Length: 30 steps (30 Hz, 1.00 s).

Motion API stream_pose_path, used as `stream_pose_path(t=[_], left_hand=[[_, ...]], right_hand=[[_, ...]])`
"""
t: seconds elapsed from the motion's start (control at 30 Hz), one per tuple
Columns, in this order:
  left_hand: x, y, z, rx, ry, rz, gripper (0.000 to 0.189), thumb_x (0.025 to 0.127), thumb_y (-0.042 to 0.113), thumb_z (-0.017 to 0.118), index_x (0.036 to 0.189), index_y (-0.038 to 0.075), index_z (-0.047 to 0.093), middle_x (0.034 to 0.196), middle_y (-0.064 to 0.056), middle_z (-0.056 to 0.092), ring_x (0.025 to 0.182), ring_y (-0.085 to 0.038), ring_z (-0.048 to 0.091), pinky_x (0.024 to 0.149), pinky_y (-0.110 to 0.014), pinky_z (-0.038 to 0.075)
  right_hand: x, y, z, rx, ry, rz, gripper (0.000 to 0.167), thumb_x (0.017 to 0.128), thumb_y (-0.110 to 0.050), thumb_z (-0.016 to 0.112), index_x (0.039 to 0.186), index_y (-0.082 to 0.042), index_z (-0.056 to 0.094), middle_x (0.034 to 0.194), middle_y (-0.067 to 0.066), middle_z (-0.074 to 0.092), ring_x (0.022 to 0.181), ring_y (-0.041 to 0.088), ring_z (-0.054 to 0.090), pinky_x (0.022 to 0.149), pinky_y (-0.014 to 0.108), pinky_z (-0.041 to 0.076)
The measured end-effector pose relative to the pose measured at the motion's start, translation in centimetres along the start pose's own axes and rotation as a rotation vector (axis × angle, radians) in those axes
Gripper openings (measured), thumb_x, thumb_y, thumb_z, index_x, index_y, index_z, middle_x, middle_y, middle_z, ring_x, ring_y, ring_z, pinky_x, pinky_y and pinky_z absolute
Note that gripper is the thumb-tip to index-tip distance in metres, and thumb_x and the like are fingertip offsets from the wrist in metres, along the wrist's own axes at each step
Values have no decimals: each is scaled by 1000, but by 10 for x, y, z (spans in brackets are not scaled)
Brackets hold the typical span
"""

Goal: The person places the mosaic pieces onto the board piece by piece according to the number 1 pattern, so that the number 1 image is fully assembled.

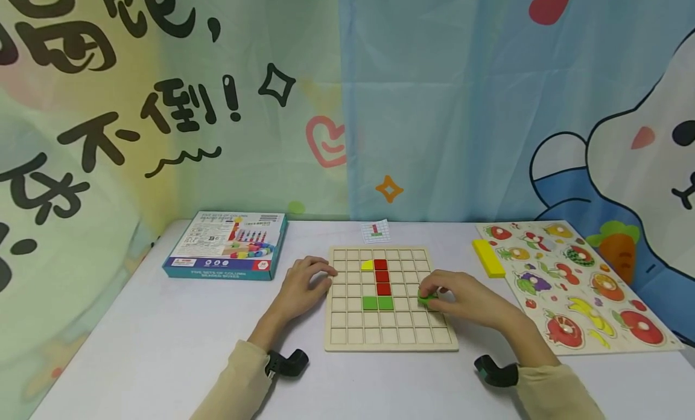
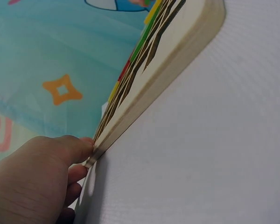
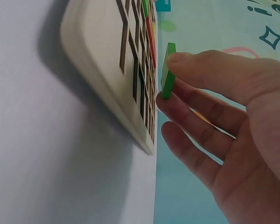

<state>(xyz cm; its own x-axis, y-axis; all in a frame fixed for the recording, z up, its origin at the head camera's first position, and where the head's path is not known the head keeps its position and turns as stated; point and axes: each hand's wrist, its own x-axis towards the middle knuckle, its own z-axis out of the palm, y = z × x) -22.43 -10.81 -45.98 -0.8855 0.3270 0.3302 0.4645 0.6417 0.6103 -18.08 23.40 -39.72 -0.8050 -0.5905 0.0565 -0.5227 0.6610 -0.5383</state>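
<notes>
Green tile (image 1: 426,299) pinched in right hand (image 1: 461,298), just above right side of wooden grid board (image 1: 388,338) at table centre. Going left to right: blue game box (image 1: 225,245); left hand (image 1: 301,287), fingers lightly curled against board's left edge; red, yellow, green tiles seated in grid; fruit puzzle board (image 1: 575,284) far right.

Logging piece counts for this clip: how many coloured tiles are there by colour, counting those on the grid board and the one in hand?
Red tiles: 3
Green tiles: 3, two set in the grid board at and one pinched by the right hand at
Yellow tile: 1
Total: 7
</notes>
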Motion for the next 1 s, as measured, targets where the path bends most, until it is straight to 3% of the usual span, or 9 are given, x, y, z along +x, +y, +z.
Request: stream_pose_path(t=[0.53, 1.0], left_hand=[[0, -3, 1, 8, 8, 8, 16, 88, 18, 63, 101, 24, 68, 119, -1, 59, 112, -24, 50, 92, -45, 34], [0, -1, -1, 12, -5, -4, 15, 88, 17, 63, 102, 23, 69, 119, -2, 59, 114, -24, 50, 93, -45, 34]], right_hand=[[19, -14, 12, -10, -29, -67, 14, 86, -15, 68, 98, -20, 64, 101, -8, 63, 92, 11, 56, 86, 34, 49], [25, -16, 24, -61, -3, -117, 11, 85, -13, 68, 91, -20, 65, 100, -10, 63, 91, 8, 55, 84, 30, 46]])
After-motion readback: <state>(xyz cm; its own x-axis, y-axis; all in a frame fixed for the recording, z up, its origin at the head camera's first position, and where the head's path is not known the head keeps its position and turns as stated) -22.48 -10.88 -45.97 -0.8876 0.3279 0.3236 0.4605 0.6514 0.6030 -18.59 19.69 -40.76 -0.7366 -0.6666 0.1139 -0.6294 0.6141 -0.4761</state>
